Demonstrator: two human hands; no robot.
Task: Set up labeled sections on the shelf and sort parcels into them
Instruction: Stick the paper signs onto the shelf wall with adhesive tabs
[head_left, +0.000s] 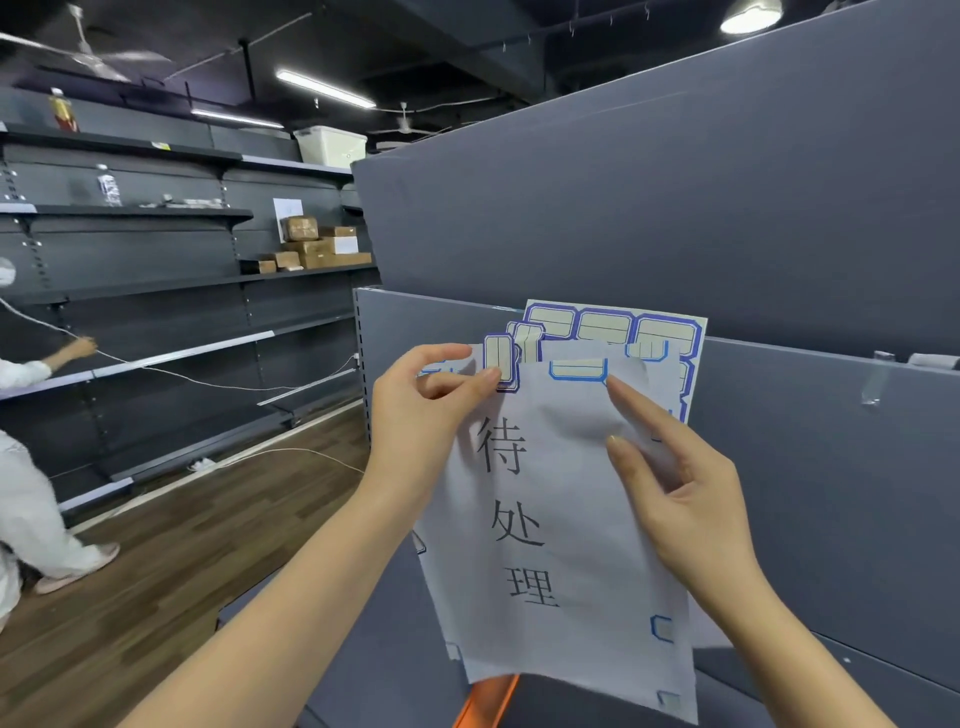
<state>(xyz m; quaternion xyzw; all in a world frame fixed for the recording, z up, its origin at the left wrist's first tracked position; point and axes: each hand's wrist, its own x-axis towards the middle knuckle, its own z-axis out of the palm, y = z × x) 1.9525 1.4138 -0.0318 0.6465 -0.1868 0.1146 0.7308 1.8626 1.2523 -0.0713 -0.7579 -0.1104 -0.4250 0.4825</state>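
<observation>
far left, another person in white (31, 493) reaches toward the dark wall shelving. further along, a stack of cardboard parcels (317, 244) waits on a distant shelf, well apart from the work in hand.

in the centre, the left hand (426, 400) pinches a blue-bordered label sticker (500, 361) between thumb and forefinger, at the upper left corner of the paper sign (545, 519). the sign is a white sheet printed with three large characters. it is held up in front of the grey shelf panel (675, 208) and not yet fixed to it. behind it sits the sticker sheet (613, 327), its top rows showing above the sign's edge.

on the right, the right hand (685, 499) holds the sign. thumb and forefinger lie on its front near a second sticker at the top edge, and the other fingers seem tucked behind.

the sign looks thin, light and floppy. it already bows where the hand presses, so it wants support at two edges or flat against the panel. the sticker is small and tacky, so it is likely to curl onto itself or onto a fingertip. it is best held by one bare corner and laid half on the paper, half on the panel. both would crease or tear easily.
</observation>
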